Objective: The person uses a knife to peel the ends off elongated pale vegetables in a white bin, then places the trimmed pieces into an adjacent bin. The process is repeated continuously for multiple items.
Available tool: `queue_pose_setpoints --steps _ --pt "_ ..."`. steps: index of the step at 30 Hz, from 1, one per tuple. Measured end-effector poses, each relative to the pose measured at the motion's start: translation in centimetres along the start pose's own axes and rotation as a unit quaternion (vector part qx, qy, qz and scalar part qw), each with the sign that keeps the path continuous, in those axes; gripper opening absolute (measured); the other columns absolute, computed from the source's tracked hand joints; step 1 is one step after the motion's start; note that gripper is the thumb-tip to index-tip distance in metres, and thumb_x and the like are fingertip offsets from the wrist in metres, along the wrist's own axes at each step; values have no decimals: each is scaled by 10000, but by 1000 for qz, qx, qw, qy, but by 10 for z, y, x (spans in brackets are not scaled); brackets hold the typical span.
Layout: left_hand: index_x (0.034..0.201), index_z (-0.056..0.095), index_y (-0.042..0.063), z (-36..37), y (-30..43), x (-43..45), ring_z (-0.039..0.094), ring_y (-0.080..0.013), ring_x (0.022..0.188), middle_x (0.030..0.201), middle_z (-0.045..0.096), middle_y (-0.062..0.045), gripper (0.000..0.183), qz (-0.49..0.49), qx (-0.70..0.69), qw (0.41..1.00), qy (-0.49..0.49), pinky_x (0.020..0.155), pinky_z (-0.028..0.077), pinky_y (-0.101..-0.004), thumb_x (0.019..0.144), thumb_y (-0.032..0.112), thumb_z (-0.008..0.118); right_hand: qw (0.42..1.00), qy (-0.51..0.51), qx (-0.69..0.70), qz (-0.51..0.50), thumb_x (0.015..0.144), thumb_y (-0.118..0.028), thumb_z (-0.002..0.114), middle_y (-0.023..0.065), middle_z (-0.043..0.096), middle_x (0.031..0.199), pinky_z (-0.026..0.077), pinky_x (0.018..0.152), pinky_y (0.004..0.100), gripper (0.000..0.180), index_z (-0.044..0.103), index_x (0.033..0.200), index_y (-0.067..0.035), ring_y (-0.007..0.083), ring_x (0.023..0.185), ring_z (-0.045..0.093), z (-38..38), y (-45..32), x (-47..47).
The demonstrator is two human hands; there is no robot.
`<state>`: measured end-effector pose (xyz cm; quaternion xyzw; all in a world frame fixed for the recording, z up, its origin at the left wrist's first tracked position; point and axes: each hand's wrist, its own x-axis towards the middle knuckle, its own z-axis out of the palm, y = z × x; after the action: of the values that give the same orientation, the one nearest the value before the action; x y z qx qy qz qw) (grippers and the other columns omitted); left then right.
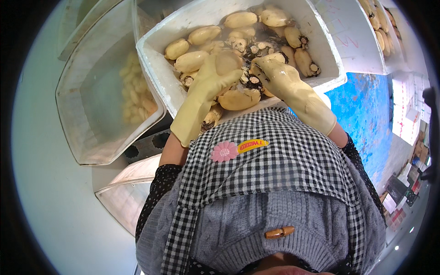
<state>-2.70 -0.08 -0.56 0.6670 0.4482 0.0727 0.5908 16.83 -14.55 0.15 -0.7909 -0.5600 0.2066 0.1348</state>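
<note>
Both of my hands wear pale yellow rubber gloves and are over a white foam box (326,51) of water and lotus roots. My left hand (209,75) grips a thick lotus root segment (228,62), thumb along its near side. Close by on the right, my right hand (283,77) is curled with its fingers pointing left. A thin dark edge shows by its fingertips; whether it is a tool or root fibre cannot be told. Dark fibrous joints with cut pale ends (254,79) lie between the hands. Another lotus root (239,99) rests at the box's near side.
At left stands a white plastic tub (86,103) of cloudy water with many pale pieces (135,92) in it. Another pale bin (127,196) is below it. Further lotus roots (381,37) fill a container at upper right, beside a blue floor (361,99).
</note>
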Motion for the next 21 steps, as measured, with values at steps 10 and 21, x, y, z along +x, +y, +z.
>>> queue_pose_setpoints --steps 10,21 --pt "1585 500 40 27 21 -10 587 -382 1450 1558 577 -266 954 135 15 991 15 1186 503 -502 842 439 945 984 -136 -46 109 1087 -252 631 233 785 1173 627 894 469 289 715 1285 -59 399 1035 777 -7 9 45" --pt "1354 613 35 -208 -98 32 702 -183 1016 1253 697 -90 505 109 -315 868 369 816 605 -344 928 108 875 971 -71 -10 227 1080 -479 608 203 739 1408 571 1064 454 547 653 1506 -139 365 1295 711 -39 84 20"
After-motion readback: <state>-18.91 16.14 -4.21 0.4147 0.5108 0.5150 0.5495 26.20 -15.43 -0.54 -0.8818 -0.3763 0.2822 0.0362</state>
